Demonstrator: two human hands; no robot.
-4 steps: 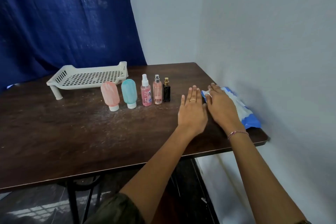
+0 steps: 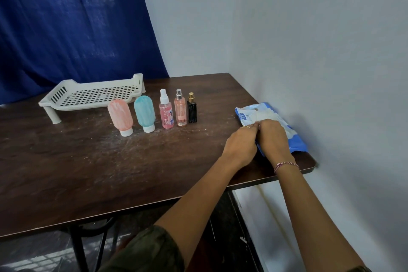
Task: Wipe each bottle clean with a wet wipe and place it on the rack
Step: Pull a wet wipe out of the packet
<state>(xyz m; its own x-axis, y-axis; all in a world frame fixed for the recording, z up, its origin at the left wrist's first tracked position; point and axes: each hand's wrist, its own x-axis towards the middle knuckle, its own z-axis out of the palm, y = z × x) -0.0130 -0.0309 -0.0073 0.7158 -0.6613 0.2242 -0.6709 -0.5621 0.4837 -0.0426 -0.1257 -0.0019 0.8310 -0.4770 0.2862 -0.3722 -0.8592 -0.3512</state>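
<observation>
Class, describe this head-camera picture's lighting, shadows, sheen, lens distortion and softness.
Head view: soft, even light, no hard glare. Head view: the table shows a pale dull sheen or scuffing around the bottles. Head view: the wipes pack throws a faint shadow on the wall. Head view: wide-angle stretch seems to lengthen the forearms; the sleeve at the bottom looks soft, bottles crisp.

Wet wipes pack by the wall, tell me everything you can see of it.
The wet wipes pack is a soft blue plastic pouch with a white top panel and printed lettering at its left corner. It lies flat at the right of the table, beside the wall. The left hand and right hand hold it, fingers curled at its top.
</observation>
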